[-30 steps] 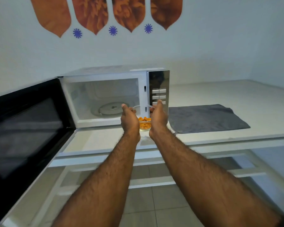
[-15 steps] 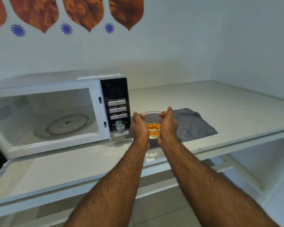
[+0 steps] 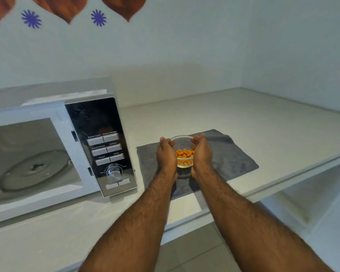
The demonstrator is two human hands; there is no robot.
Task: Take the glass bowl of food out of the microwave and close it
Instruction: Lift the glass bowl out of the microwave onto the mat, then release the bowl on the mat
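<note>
One glass bowl of small orange food pieces sits between two hands over one grey cloth spread on the white counter. One microwave stands on the left of the counter, just beside the cloth's left edge; its cavity is open, with one round glass turntable lying on its floor. The door itself is out of view. The control panel on the microwave's right side carries four rows of paired buttons and one dial.

The left hand curves around the bowl's left wall, thumb up at the rim, fingers wrapped on the far side. The right hand cups the right wall the same way. Both hands are clamped on the bowl, palms facing each other with the glass between them. Whether the bowl's base touches the cloth or hangs just above it cannot be told, since the wrists hide the base. On the far wall, two blue star marks sit between brown pointed shapes.
</note>
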